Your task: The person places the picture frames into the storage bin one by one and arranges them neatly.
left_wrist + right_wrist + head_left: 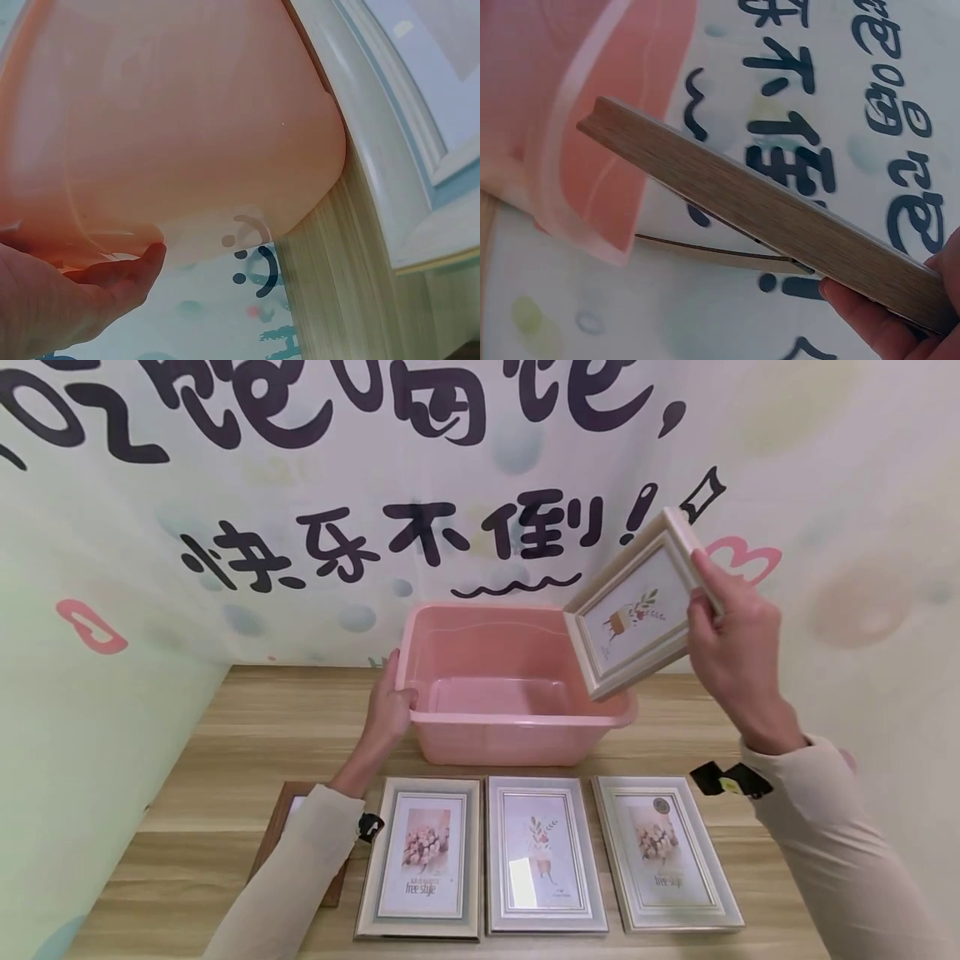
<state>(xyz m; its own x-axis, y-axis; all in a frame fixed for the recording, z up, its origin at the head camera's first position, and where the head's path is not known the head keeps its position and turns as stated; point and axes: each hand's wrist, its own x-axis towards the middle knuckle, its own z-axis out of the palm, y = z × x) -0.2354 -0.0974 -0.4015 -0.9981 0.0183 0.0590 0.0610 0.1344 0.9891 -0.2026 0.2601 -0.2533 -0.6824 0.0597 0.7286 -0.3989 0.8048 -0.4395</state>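
A pink plastic basin [495,739] stands at the back of the wooden table. My left hand [387,706] grips its left rim, thumb inside and fingers outside; the left wrist view shows that hand [97,300] against the basin's wall [187,112]. Tilted over the basin's right end is a picture frame [585,647] with a plant print, pinched along its right edge by my right hand [738,647]. In the right wrist view the picture frame's side [765,210] shows edge-on, with the fingers [862,315] beneath it.
Three light picture frames lie face up in a row before the basin: left [367,893], middle [498,860] and right [720,868]. A brown picture frame [266,839] lies partly under my left sleeve. The printed wall sheet [337,635] rises behind the table [202,793].
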